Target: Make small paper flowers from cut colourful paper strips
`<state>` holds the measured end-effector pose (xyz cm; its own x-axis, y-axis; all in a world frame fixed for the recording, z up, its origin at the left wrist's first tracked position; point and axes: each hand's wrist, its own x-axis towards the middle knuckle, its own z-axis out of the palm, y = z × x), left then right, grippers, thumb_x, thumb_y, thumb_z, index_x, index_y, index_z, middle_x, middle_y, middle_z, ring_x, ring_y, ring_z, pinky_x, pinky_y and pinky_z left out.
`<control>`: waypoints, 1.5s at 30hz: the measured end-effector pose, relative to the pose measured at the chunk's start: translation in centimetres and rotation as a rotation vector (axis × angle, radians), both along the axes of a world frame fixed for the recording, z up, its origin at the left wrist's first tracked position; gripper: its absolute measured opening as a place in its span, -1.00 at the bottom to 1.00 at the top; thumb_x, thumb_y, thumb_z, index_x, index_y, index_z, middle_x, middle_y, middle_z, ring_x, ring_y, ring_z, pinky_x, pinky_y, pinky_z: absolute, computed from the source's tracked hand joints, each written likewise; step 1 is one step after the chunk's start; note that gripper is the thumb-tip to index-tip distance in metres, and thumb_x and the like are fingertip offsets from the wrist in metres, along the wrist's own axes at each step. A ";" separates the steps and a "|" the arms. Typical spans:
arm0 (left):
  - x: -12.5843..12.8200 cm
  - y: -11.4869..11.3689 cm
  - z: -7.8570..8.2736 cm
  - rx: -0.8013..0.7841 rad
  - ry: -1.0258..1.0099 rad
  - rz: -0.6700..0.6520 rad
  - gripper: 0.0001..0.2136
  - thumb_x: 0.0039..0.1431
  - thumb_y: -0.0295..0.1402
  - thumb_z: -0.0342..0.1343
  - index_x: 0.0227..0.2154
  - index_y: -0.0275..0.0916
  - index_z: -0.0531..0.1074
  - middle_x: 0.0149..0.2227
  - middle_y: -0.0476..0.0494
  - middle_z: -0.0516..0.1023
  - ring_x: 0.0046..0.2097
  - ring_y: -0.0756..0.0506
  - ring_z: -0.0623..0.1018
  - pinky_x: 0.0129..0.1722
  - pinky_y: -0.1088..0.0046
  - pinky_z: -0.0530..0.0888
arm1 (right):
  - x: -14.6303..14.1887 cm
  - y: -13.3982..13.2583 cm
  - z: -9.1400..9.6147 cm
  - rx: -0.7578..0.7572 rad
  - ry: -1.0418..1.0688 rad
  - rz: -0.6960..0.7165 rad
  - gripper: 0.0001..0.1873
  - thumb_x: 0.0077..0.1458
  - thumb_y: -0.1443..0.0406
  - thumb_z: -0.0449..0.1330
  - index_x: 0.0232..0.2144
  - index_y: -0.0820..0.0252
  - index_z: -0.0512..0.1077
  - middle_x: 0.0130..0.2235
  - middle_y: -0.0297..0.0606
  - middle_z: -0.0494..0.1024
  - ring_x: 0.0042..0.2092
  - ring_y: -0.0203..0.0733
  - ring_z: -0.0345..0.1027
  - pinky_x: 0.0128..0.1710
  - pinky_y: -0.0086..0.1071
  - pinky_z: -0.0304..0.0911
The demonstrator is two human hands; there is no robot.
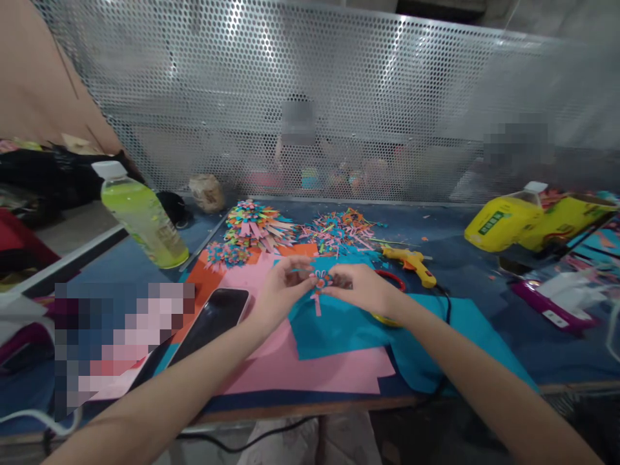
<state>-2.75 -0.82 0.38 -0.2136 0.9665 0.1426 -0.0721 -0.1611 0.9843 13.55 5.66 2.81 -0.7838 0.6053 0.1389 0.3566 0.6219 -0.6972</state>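
Both of my hands meet over the coloured paper sheets at the middle of the table. My left hand (283,287) and my right hand (356,287) pinch a small paper flower (320,281) of pink, orange and blue strips between their fingertips. A pink strip hangs down from it. Under the hands lie a teal sheet (339,329) and a pink sheet (300,371). A pile of finished fringed paper flowers (254,226) sits just beyond, with loose paper scraps (339,234) to its right.
A yellow glue gun (411,261) lies right of my hands, red-handled scissors (393,279) beside it. A black phone (213,318) lies left. A green drink bottle (140,216) leans at far left, a yellow bottle (504,223) at right. A perforated metal screen (310,97) closes the back.
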 end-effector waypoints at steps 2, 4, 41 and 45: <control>0.0 0.0 0.1 -0.008 0.014 0.006 -0.68 -0.19 -0.36 0.22 -0.31 -0.26 0.31 -0.32 -0.04 0.41 -0.39 0.05 0.46 -0.44 0.55 0.41 | -0.5 -0.1 -0.1 -0.010 0.040 -0.036 -0.71 0.02 0.11 0.07 -0.52 0.22 0.37 -0.50 -0.32 0.41 -0.43 -0.31 0.27 -0.44 -0.44 0.18; 0.0 0.2 0.0 -0.016 0.036 -0.006 -0.67 -0.18 -0.37 0.21 -0.29 -0.26 0.30 -0.29 -0.07 0.42 -0.39 0.04 0.47 -0.45 0.53 0.40 | -0.4 0.2 -0.1 -0.008 0.079 -0.068 -0.70 0.00 0.10 0.09 -0.55 0.23 0.36 -0.51 -0.32 0.40 -0.44 -0.32 0.26 -0.43 -0.45 0.18; -1.5 1.3 -1.2 -0.028 0.278 -0.113 -0.80 -0.11 -0.34 0.15 -0.39 -0.30 0.35 -0.44 -0.06 0.46 -0.48 -0.01 0.49 -0.48 0.44 0.46 | 1.8 1.4 -2.8 -0.795 0.322 0.098 -0.73 -0.07 0.22 0.22 -0.37 0.22 0.21 -0.39 -0.32 0.48 -0.37 -0.30 0.42 -0.33 -0.35 0.36; -1.4 1.2 -1.1 -0.057 0.222 -0.100 -0.78 -0.12 -0.32 0.16 -0.39 -0.30 0.35 -0.48 -0.02 0.41 -0.45 -0.02 0.50 -0.46 0.45 0.46 | 1.9 1.5 -2.8 -0.825 0.276 0.086 -0.72 -0.04 0.22 0.19 -0.34 0.21 0.17 -0.42 -0.34 0.47 -0.43 -0.32 0.42 -0.42 -0.41 0.35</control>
